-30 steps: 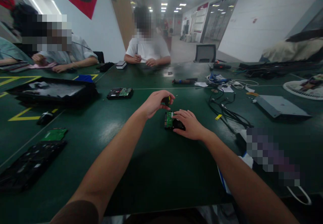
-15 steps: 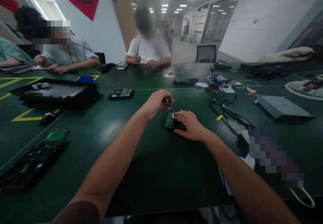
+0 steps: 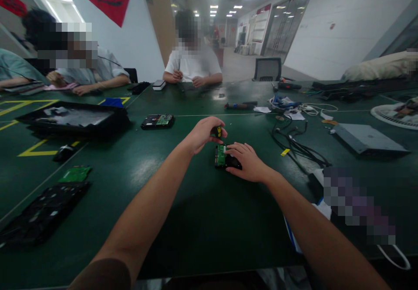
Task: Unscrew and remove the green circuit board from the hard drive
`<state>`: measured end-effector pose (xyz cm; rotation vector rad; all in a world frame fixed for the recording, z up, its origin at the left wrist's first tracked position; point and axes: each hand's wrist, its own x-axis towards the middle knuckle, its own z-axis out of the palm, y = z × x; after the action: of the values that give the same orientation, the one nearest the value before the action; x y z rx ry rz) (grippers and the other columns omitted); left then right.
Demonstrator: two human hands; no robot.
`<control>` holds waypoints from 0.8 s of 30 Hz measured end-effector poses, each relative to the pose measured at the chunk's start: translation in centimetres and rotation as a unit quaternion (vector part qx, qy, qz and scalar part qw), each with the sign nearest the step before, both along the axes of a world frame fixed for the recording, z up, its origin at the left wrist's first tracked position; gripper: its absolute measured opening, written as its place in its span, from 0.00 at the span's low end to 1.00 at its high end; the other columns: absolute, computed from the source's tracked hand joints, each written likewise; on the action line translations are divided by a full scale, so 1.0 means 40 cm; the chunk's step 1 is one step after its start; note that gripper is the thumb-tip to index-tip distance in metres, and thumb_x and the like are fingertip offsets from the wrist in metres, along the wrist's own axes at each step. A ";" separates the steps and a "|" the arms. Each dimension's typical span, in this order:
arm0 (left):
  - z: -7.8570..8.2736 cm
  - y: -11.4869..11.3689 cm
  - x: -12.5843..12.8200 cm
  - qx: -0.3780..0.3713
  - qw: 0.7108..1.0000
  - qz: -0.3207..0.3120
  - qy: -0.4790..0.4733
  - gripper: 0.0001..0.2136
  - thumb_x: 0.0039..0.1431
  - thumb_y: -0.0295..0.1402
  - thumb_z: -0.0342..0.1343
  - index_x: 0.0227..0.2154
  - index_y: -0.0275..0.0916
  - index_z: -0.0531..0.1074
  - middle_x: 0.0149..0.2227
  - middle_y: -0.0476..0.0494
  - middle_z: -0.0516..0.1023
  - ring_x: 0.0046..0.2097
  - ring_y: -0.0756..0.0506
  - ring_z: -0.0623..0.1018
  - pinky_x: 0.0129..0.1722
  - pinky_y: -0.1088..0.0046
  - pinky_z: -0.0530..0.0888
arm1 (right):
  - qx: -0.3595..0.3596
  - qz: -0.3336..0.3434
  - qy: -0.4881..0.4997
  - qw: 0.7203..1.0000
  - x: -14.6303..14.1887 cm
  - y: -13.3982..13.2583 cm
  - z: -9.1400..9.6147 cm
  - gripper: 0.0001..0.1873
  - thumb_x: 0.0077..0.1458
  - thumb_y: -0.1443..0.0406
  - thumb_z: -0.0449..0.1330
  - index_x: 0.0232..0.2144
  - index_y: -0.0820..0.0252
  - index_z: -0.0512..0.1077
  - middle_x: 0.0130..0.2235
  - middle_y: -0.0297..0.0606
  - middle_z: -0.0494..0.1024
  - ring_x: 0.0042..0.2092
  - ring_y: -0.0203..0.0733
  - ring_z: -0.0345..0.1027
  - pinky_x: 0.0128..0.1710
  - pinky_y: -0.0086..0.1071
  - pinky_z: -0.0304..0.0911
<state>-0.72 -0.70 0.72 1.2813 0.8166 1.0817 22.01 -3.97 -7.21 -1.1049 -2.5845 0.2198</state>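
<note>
The left hand (image 3: 203, 134) pinches a small screwdriver (image 3: 218, 130) tip-down over the hard drive (image 3: 232, 163) lying under the flat right hand (image 3: 248, 163); dense and rigid, its bare green board (image 3: 221, 155) likely fragile, best gripped by its side edges

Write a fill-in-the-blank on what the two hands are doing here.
1. The left hand grips a small yellow-and-black ____ just above the hard drive.
2. The right hand lies on that drive, whose exposed circuit board is ____.
3. A second drive lies farther off on the table, to the person's ____.
Missing words: screwdriver; green; left.
</note>
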 end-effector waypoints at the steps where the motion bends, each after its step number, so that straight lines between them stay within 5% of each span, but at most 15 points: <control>1: -0.002 0.002 0.000 -0.003 1.000 0.000 -0.003 0.09 0.59 0.37 0.54 0.35 0.36 0.73 0.34 0.37 0.80 0.38 0.42 0.79 0.32 0.66 0.78 | 0.001 0.001 0.000 1.000 0.000 0.000 -0.001 0.31 0.58 0.51 0.64 0.62 0.48 0.67 0.67 0.43 0.64 0.70 0.61 0.51 0.68 0.65 0.41; 8: 0.007 -0.004 0.001 0.035 0.998 0.033 0.046 0.11 0.60 0.36 0.54 0.33 0.35 0.78 0.36 0.37 0.77 0.38 0.45 0.76 0.28 0.73 0.74 | 0.004 0.003 0.004 1.000 0.002 0.003 -0.003 0.31 0.58 0.51 0.64 0.61 0.48 0.67 0.67 0.43 0.65 0.70 0.61 0.51 0.68 0.65 0.42; 17: 0.008 -0.010 0.006 -0.004 1.000 0.013 -0.012 0.08 0.60 0.35 0.56 0.38 0.36 0.73 0.36 0.37 0.79 0.40 0.42 0.79 0.34 0.65 0.79 | 0.002 0.000 0.006 1.000 0.003 0.005 -0.008 0.31 0.59 0.49 0.63 0.62 0.48 0.67 0.67 0.41 0.65 0.71 0.62 0.50 0.69 0.65 0.41; 24: 0.000 0.000 0.007 0.023 0.999 0.031 -0.004 0.09 0.61 0.35 0.55 0.34 0.36 0.76 0.35 0.39 0.76 0.39 0.44 0.78 0.31 0.72 0.77 | 0.006 -0.005 0.002 1.000 0.002 -0.002 -0.004 0.30 0.59 0.49 0.63 0.61 0.48 0.67 0.67 0.42 0.64 0.71 0.61 0.50 0.68 0.67 0.41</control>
<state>-0.44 -0.70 0.74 1.2961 0.8339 1.1616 22.09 -4.05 -7.38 -1.1121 -2.5727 0.2048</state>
